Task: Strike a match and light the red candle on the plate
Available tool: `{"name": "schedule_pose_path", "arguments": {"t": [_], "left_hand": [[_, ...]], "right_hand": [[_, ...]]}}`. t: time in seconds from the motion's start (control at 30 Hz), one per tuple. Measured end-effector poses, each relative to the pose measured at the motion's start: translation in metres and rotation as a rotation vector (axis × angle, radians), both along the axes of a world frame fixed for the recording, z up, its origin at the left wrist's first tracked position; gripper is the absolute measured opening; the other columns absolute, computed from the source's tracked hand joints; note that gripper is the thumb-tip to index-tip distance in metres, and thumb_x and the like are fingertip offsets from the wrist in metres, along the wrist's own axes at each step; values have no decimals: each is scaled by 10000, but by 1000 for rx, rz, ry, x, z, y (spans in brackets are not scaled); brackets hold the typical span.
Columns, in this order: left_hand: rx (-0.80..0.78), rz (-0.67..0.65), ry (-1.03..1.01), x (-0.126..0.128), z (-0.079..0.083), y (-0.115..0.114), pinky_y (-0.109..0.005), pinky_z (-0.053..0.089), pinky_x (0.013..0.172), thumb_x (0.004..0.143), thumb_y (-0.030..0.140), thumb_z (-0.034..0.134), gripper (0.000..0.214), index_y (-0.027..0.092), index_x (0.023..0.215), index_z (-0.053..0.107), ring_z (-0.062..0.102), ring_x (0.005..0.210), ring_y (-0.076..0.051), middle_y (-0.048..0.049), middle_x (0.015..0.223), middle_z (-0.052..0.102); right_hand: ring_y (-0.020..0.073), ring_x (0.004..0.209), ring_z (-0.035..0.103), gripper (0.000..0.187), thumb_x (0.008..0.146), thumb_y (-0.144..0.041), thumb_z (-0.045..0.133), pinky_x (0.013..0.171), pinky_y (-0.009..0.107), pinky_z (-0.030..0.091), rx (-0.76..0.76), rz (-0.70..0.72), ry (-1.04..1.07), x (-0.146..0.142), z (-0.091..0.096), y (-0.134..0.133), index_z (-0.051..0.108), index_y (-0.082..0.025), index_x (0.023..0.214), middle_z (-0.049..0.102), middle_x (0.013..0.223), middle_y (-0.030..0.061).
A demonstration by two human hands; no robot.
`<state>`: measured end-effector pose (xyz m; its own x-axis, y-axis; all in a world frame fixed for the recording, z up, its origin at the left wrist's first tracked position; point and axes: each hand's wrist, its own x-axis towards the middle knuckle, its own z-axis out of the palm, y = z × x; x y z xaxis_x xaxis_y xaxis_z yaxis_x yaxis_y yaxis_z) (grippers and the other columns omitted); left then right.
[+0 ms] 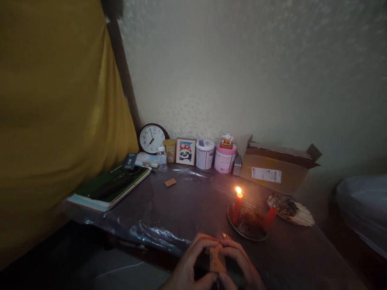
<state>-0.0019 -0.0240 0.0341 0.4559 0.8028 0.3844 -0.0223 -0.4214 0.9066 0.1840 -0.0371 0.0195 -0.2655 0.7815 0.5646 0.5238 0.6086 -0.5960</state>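
Note:
At the bottom of the view both my hands close around a small brown matchbox (217, 259), held over the front part of the dark table (187, 205). My left hand (189, 268) grips its left side and my right hand (242, 266) its right side, fingertips meeting on the box. Just beyond them a lit red candle (237, 207) stands on a round metal plate (252, 235). A second, unlit red candle (270, 217) leans at the plate's right rim. A bundle of pale sticks (294, 213) with burnt ends lies to the right.
Along the wall stand a clock (151, 139), a small jar (169, 150), a framed picture (185, 151), a white tin (204, 154), a pink tin (225, 158) with a figurine and an open cardboard box (276, 169). Books (109, 189) lie left. A yellow cloth (54, 112) hangs left.

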Motion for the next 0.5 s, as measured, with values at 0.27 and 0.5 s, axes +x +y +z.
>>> {"name": "schedule_pose_path", "arguments": {"t": [0.27,0.5], "left_hand": [[-543,-291,-504,9,-13,-1,-338,414,764,667,309,695,572,259,1186,459,556,865,-189,-60,1001,567],[-876,-397,-674,13,-18,1,-307,429,697,712,289,650,337,151,1016,606,586,751,-165,-85,910,579]], "right_hand": [[226,1038,583,313,781,-279,600,849,307,513,77,16,100,3,-10,0,514,-232,1078,584,1118,87],[218,1044,585,292,830,-416,534,845,281,505,73,-28,131,1,-16,-2,542,-233,1057,607,1111,93]]}}
